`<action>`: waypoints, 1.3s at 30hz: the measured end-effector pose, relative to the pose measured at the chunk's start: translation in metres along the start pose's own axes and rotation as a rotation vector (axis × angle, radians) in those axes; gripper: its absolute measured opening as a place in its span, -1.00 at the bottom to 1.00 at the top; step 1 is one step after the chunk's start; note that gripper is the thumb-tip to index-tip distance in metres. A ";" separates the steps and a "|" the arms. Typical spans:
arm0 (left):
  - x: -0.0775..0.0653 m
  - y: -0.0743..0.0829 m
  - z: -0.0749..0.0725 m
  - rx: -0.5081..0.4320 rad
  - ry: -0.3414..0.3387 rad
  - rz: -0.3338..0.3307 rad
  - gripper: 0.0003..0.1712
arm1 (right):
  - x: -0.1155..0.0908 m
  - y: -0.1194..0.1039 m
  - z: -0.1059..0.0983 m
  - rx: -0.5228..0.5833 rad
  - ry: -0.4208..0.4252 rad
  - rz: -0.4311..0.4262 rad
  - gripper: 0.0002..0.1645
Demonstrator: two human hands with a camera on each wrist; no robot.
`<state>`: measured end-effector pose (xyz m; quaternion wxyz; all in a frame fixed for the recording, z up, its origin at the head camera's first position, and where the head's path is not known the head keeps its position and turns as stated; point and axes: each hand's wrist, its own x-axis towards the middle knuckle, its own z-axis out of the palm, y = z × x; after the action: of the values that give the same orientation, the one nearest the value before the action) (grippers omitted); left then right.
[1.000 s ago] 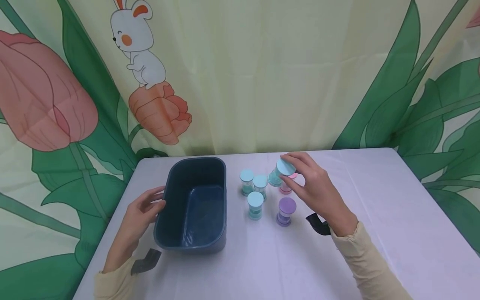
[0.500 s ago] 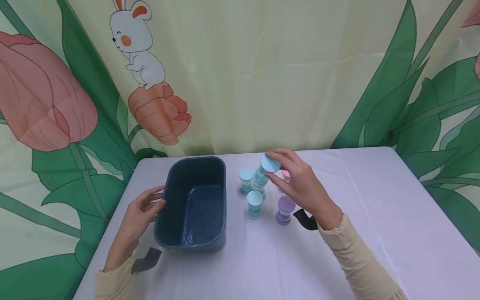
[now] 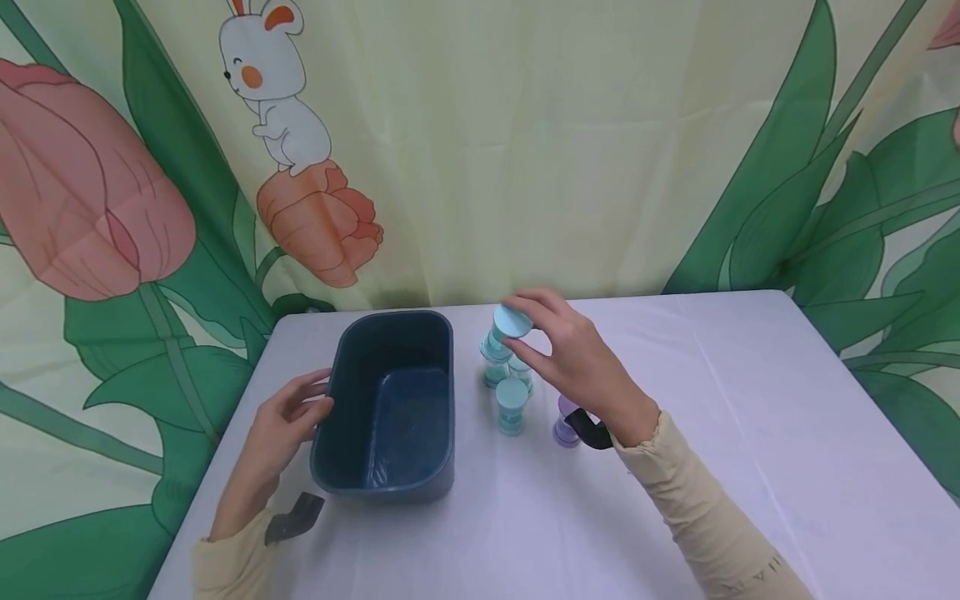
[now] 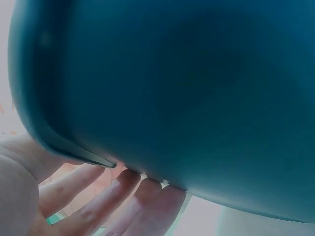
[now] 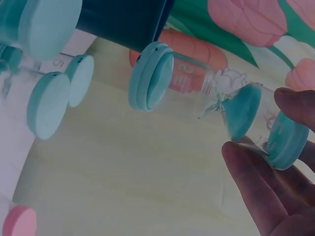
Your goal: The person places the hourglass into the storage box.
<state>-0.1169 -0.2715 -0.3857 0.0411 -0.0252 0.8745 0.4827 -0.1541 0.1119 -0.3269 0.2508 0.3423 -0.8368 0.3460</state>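
Note:
My right hand point(image 3: 581, 362) pinches the end of a teal hourglass timer point(image 3: 513, 322) between thumb and fingers. The timer tilts above several other teal-capped ones. Up close in the right wrist view, teal sand point(image 5: 242, 112) shows in the bulb nearer the hand. A teal hourglass point(image 3: 512, 404) stands in front of the group, and a purple hourglass point(image 3: 567, 429) is partly covered by the right wrist strap. My left hand point(image 3: 279, 429) rests its fingertips against the outer left wall of a dark blue bin point(image 3: 408, 493); that contact also shows in the left wrist view.
The bin stands on a white-covered table point(image 3: 480, 542), left of the timers. A pink cap point(image 5: 20, 221) shows in the right wrist view; my right hand hides that timer from the head camera. A printed curtain point(image 3: 525, 167) hangs behind the table.
My right hand has carried the teal hourglass leftward, from near the pink timer to above the leftmost teal ones. The left hand has stayed at the bin.

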 end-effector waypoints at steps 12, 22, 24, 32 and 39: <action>0.003 0.002 -0.003 0.009 0.000 0.014 -0.32 | 0.021 -0.011 0.013 0.057 0.005 -0.045 -0.40; 0.004 -0.002 -0.002 0.000 -0.013 0.008 -0.31 | 0.037 -0.013 0.021 0.112 -0.006 -0.077 -0.41; 0.006 -0.003 0.001 -0.013 -0.018 0.014 -0.30 | 0.041 -0.012 0.022 0.116 0.000 -0.079 -0.40; 0.005 -0.003 0.003 -0.014 -0.020 -0.006 -0.29 | 0.053 -0.014 0.034 0.148 -0.041 -0.094 -0.39; 0.001 -0.002 0.000 -0.007 -0.002 -0.017 -0.27 | 0.064 -0.020 0.044 0.167 -0.072 -0.079 -0.39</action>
<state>-0.1176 -0.2724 -0.3873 0.0457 -0.0323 0.8726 0.4852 -0.1885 0.0431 -0.3045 0.2048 0.4071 -0.7992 0.3919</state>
